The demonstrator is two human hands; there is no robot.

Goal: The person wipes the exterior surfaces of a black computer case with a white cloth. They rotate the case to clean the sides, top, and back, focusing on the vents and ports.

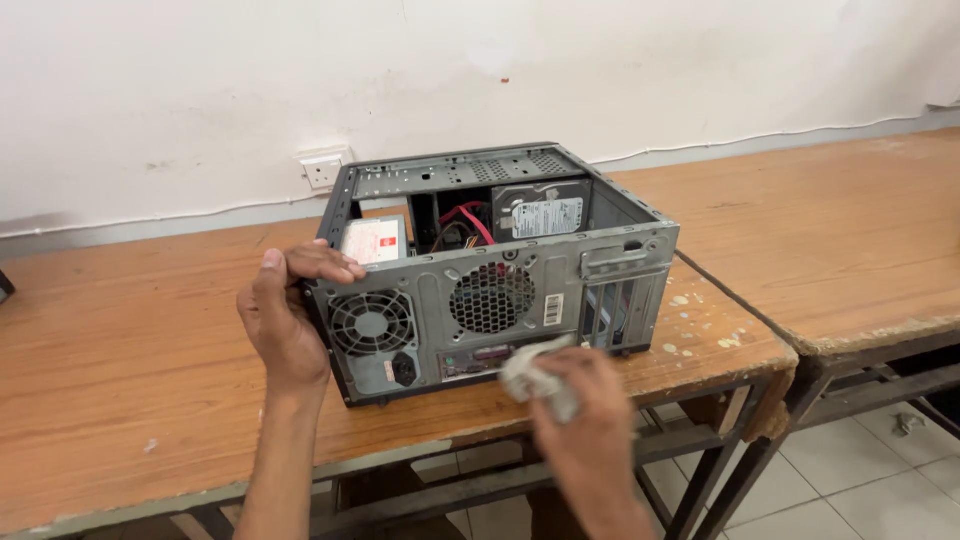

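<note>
Open grey metal computer case (pixel 500 270) lies mid-frame on the worn wooden table (pixel 120 380). Left hand (pixel 285 310) grips its top-left edge, fingers curled over. Right hand (pixel 590 420) clutches a crumpled grey cloth (pixel 535 375) against the lower rear panel; wiping appears underway. White rectangular sticker (pixel 553 309) beside round fan grille; pale label (pixel 375 240) on power supply

An open computer case (pixel 490 270) lies on the left table (pixel 130 380), near its right edge and front edge. A second table (pixel 850 240) stands right. A wall socket (pixel 322 170) sits behind.
</note>
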